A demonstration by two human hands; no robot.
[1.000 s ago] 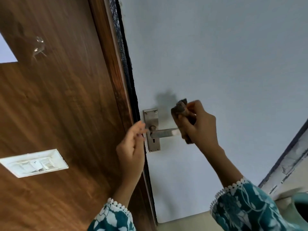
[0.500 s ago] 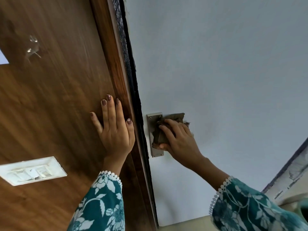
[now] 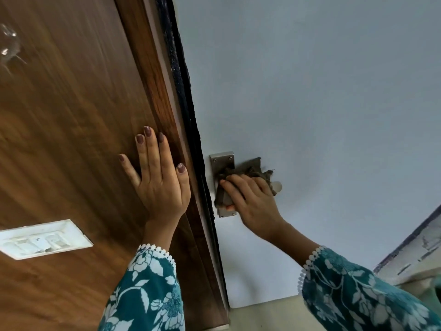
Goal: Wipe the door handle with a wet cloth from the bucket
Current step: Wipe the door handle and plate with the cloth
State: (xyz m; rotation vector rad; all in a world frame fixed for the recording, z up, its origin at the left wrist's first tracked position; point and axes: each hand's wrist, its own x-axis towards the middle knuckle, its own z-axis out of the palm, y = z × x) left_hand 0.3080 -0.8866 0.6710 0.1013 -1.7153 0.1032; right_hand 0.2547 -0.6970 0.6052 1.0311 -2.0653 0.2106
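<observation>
A metal door handle (image 3: 277, 186) with a rectangular back plate (image 3: 222, 160) is fixed on the pale blue-white door (image 3: 310, 91). My right hand (image 3: 253, 204) presses a dark brown frayed cloth (image 3: 253, 169) over the lever, covering most of it; only the lever's tip and the plate's top and bottom show. My left hand (image 3: 158, 177) lies flat, fingers spread, on the brown wooden panel (image 3: 71, 127) left of the door edge, holding nothing. The bucket is out of view.
A white switch plate (image 3: 40, 238) is set in the wooden panel at lower left. A dark rough strip (image 3: 183, 96) runs along the door edge. A window or frame corner (image 3: 417, 247) shows at lower right.
My right hand brought the cloth from the lever's end onto the lever and plate, then slid slightly right. My left hand left the handle area and now rests flat on the wood.
</observation>
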